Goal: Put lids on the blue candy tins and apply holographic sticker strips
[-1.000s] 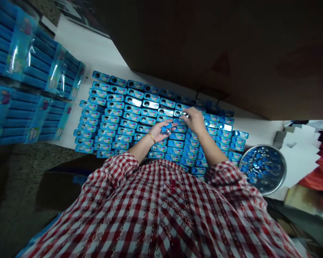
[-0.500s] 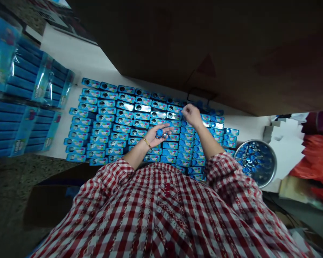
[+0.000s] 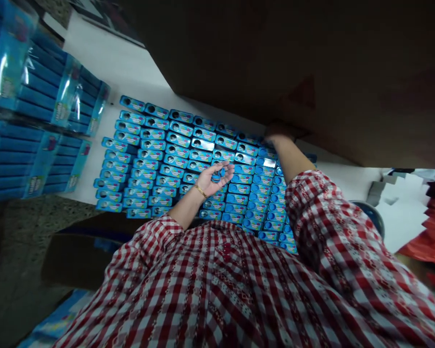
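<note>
Well, a few blue caps [image 3: 217,175] sit in the left hand [image 3: 210,180]. It is cupped around them, palm up, over the middle of the blue boxes [image 3: 155,159]. The right hand [image 3: 278,130] is stretched out to the far back row, in the dark, so I cannot tell if it grips anything. The boxes lie in neat rows, long sides going across, on a white desk [image 3: 130,77]. Wrapped blue packs [image 3: 54,96] sit to the left.
</note>
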The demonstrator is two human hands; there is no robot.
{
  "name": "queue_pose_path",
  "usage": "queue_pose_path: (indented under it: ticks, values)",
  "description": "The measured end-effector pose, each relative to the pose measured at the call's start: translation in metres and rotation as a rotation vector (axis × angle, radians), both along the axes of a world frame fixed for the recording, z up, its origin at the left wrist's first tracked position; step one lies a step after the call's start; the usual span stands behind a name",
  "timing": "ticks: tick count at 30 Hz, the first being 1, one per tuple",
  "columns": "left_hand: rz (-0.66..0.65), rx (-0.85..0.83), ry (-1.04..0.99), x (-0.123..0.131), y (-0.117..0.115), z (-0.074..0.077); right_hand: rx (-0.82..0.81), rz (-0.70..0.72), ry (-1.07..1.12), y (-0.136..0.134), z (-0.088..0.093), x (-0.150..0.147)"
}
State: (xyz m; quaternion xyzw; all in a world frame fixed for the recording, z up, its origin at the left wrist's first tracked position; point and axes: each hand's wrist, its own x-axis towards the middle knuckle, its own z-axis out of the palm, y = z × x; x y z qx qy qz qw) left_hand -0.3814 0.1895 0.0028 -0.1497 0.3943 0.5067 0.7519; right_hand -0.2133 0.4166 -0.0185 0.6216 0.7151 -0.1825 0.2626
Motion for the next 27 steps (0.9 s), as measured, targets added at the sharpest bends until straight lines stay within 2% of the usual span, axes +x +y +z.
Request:
queue_pose_path:
  ticks: [2,5,7,9,11,13,16,19,20,22,25,27]
  values:
    - [0.001,0.025,-0.011,-0.002,0.001,-0.002,0.097,-0.003,0.043,-0.016,0.011,-0.003]
    - [0.000,0.055,-0.030,-0.003,0.002,-0.007,0.276,0.036,0.361,-0.064,0.027,-0.013]
    - [0.008,0.071,-0.030,-0.001,0.002,-0.010,0.234,0.168,0.645,-0.102,0.034,-0.022]
    - [0.026,0.074,-0.028,0.003,0.002,-0.012,0.106,0.292,0.821,-0.136,0.036,-0.032]
    - [0.030,0.077,-0.030,0.009,0.000,-0.011,0.030,0.297,0.893,-0.158,0.033,-0.037]
    - [0.009,0.089,-0.028,0.013,-0.002,-0.010,0.013,0.210,0.942,-0.168,0.028,-0.035]
    - [-0.019,0.080,0.003,0.014,-0.007,-0.009,0.001,-0.006,1.032,-0.162,0.022,-0.022]
    - [-0.028,0.024,0.019,0.011,-0.011,-0.008,0.023,-0.270,0.987,-0.136,0.019,-0.011]
    - [-0.023,0.008,0.021,0.010,-0.012,-0.007,0.043,-0.316,0.940,-0.125,0.019,-0.010]
    - [0.001,-0.011,0.026,0.006,-0.014,-0.006,0.103,-0.290,0.825,-0.100,0.018,-0.014]
    - [0.032,-0.017,0.034,-0.001,-0.017,-0.003,0.215,-0.090,0.581,-0.066,0.018,-0.035]
    - [0.043,-0.011,0.031,-0.006,-0.019,-0.003,0.223,0.014,0.389,-0.049,0.018,-0.053]
